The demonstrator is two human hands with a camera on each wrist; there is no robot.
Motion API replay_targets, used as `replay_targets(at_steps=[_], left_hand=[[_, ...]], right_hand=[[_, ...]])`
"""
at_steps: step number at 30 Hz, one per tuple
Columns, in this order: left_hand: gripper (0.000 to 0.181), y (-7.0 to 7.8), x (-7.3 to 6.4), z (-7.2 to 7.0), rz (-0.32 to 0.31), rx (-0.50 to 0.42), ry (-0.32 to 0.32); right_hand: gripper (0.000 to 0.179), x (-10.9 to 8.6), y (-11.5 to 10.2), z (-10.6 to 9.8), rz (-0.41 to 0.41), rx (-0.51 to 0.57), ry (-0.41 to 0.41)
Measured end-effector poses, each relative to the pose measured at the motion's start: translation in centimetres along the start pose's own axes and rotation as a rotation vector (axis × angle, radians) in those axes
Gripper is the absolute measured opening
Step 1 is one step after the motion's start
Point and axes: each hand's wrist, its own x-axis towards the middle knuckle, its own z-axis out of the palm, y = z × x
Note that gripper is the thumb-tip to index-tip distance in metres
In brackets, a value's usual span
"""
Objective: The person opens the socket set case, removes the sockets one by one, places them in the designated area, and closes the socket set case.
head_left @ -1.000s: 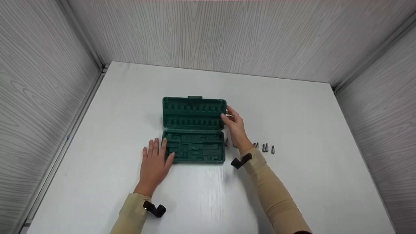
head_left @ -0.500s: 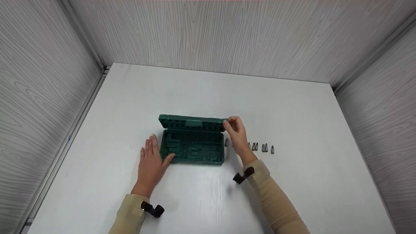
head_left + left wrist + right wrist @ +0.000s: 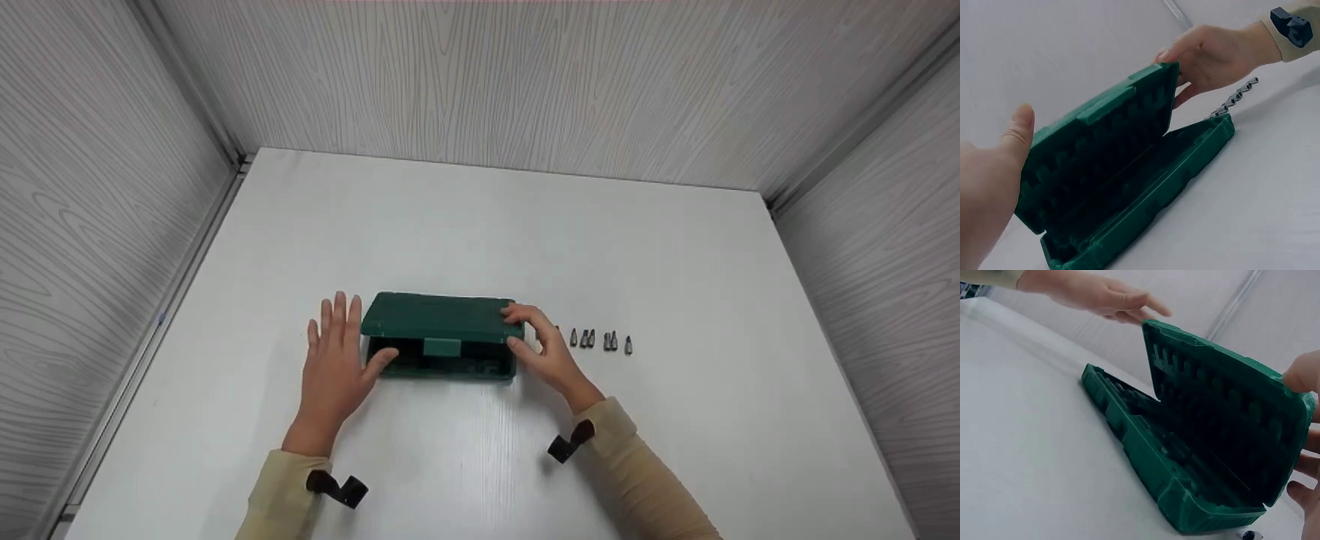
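A green plastic tool case (image 3: 442, 316) stands on the white table with its lid tilted partway down over the base. My right hand (image 3: 551, 356) grips the lid's right end, thumb at the front edge and fingers over the top. In the right wrist view the lid (image 3: 1213, 382) shows moulded slots inside, above the case base (image 3: 1134, 433). My left hand (image 3: 331, 367) is beside the case's left end, fingers straight and thumb pointing toward the opening. Whether it touches the case I cannot tell. A latch tab (image 3: 442, 347) sits at the middle of the lid's front edge.
Several small metal bits (image 3: 592, 340) stand in a row on the table (image 3: 450, 465), just right of the case. In the left wrist view the bits (image 3: 1235, 98) appear behind the base's far end. Wood-grain panels (image 3: 495, 82) border the table at the back and sides.
The lid has swung from upright down toward the base, with my right hand moving down and forward on it. My left hand has drawn a little away to the left.
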Motion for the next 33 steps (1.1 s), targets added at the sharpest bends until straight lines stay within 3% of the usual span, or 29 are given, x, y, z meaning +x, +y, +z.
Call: replay_targets(at_steps=[5, 12, 20, 25, 33], left_hand=[[0.086, 1.2, 0.1, 0.4, 0.064, 0.076, -0.056], [0.080, 2.6, -0.5, 2.4, 0.224, 0.210, -0.156], [0.074, 2.7, -1.2, 4.1, 0.267, 0.268, -0.197], [0.071, 2.5, -1.5, 4.8, 0.285, 0.239, -0.197], [0.065, 2.3, -1.5, 5.5, 0.337, 0.231, -0.154]], right_hand=[[0.021, -0.7, 1.5, 0.4, -0.078, -0.143, -0.028], [0.023, -1.0, 3.0, 1.0, -0.162, -0.380, -0.055], [0.042, -0.4, 2.7, 2.9, -0.297, -0.768, -0.055], [0.055, 0.0, 2.3, 4.9, -0.282, -0.899, -0.118], [0.072, 0.5, 2.0, 6.8, -0.123, -1.062, -0.286]])
